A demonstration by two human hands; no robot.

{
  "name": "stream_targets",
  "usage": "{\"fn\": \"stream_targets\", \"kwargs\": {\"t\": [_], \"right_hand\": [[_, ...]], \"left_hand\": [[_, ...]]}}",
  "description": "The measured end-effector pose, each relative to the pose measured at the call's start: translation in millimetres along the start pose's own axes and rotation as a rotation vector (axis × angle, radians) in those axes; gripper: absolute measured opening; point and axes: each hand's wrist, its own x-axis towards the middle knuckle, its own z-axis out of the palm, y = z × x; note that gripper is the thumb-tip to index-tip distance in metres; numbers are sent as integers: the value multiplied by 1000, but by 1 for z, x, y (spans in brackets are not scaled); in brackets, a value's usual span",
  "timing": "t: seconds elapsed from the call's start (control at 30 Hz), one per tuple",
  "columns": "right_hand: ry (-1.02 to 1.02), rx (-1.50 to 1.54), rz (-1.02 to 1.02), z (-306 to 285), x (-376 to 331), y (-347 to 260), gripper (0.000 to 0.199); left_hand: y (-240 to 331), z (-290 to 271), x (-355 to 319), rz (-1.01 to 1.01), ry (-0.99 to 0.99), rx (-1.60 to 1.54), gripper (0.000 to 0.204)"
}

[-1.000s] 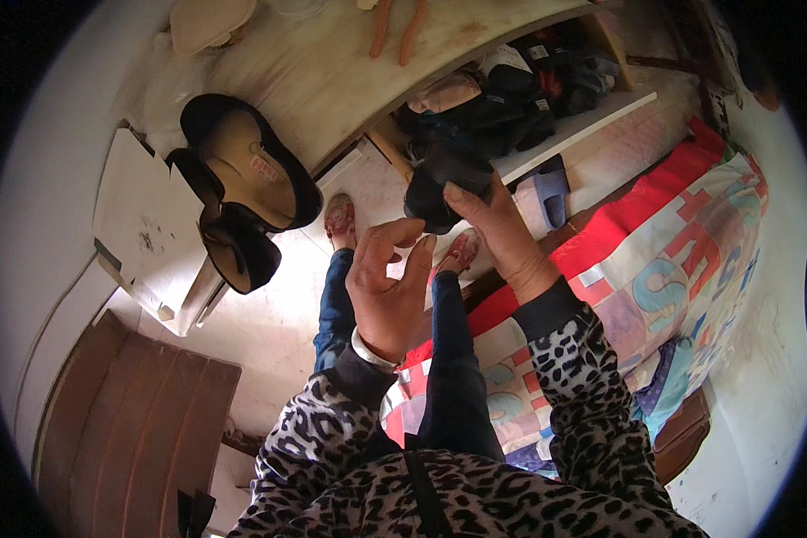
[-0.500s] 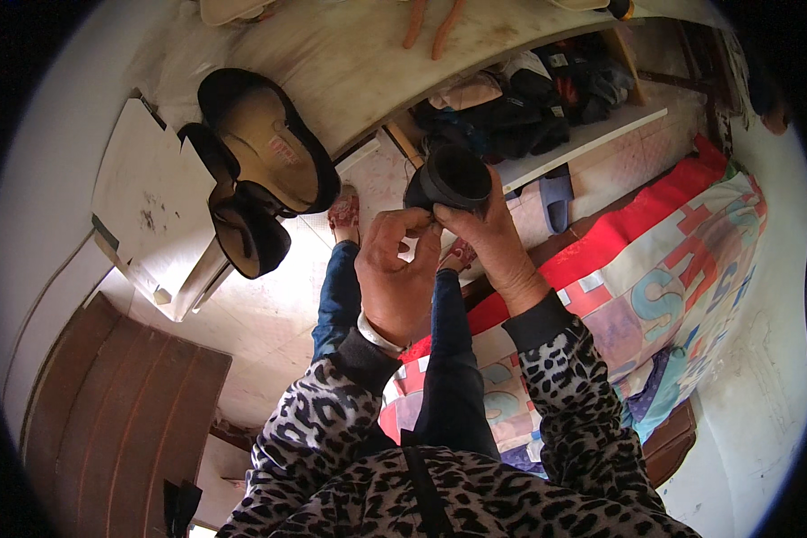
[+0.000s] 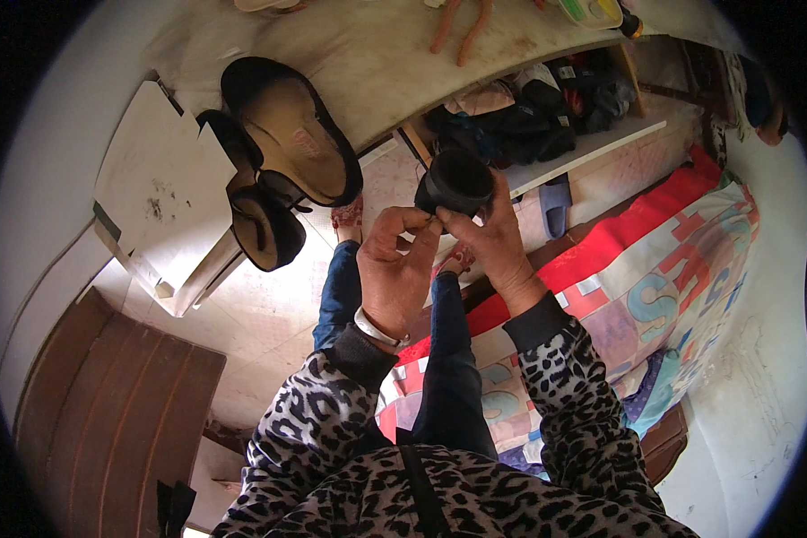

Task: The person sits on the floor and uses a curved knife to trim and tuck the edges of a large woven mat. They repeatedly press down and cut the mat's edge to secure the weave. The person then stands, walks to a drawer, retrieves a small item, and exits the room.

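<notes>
A black, rounded, cup-shaped piece (image 3: 457,182) with a dark hollow is held out in front of me, over the gap between my knees. My right hand (image 3: 498,251) is wrapped round its right side, thumb on the near edge. On that same near edge my left hand (image 3: 393,269) pinches with thumb and forefinger, its other fingers curled. Whatever the pinch holds beyond the black rim is too small to make out. Ahead and to the left lies a pair of black sandals, one large with a tan insole (image 3: 298,134), the other partly hidden behind it (image 3: 262,235).
A worn, pale table (image 3: 377,85) curves across the far side, with brown sticks (image 3: 457,31) on it. Dark clothes (image 3: 520,112) fill a shelf beneath. White board (image 3: 161,202) stands left; a patterned bed cover (image 3: 619,314) lies right. A grey slipper (image 3: 556,206) rests on the floor.
The view has shifted slightly, so the table and sandals sit a little farther right. Both hands keep their grip on the black piece, which is tilted slightly differently.
</notes>
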Motion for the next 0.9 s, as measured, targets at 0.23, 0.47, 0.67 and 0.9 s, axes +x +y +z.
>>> {"fn": "stream_targets", "kwargs": {"t": [0.23, 0.47, 0.67, 0.9], "right_hand": [[-14, -264, -39, -8, -4, 5, 73], [159, -984, -270, -48, 39, 51, 78], [-1, -1135, -450, -39, 33, 15, 65], [-399, -417, -337, 23, -111, -137, 33]], "left_hand": [[20, -12, 3, -81, -13, -147, 4], [39, -35, 4, -451, -9, -511, 11], [66, -53, -33, -583, 44, -901, 3], [138, -60, -129, -477, 14, -1103, 10]]}}
